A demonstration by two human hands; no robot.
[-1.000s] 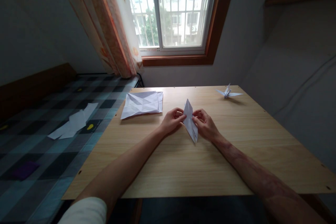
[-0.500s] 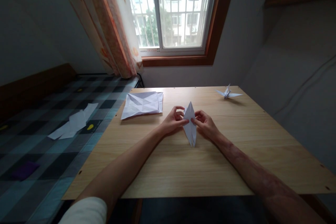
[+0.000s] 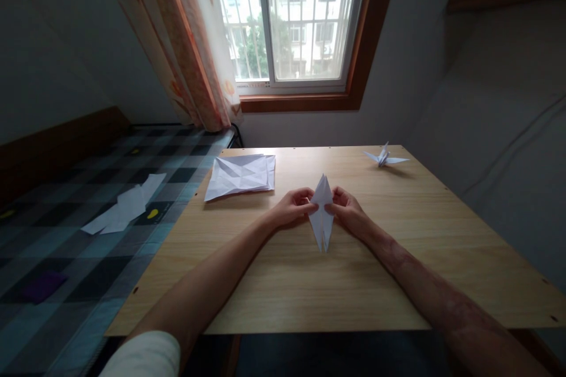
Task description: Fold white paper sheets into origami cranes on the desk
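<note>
A white folded paper (image 3: 322, 218), shaped like a long diamond with a slit at its lower end, is held over the middle of the wooden table. My left hand (image 3: 295, 207) pinches its left corner, the thumb lying on the front face. On the opposite corner, my right hand (image 3: 348, 209) grips it the same way, thumb in front and fingers curled behind. Both hands are closed, and the fingertips behind the paper are hidden.
A finished paper crane (image 3: 384, 157) stands at the table's back right. Creased white sheets (image 3: 242, 174) lie stacked at the back left. On the checkered bed (image 3: 172, 159) to the left are paper strips (image 3: 126, 207) and a purple item (image 3: 43, 286). The wooden table (image 3: 274, 288) ends below a window.
The folded paper has turned upright and flatter toward me, showing two points at its bottom and a split tip on top. Both hands keep their pinch and have shifted slightly.
</note>
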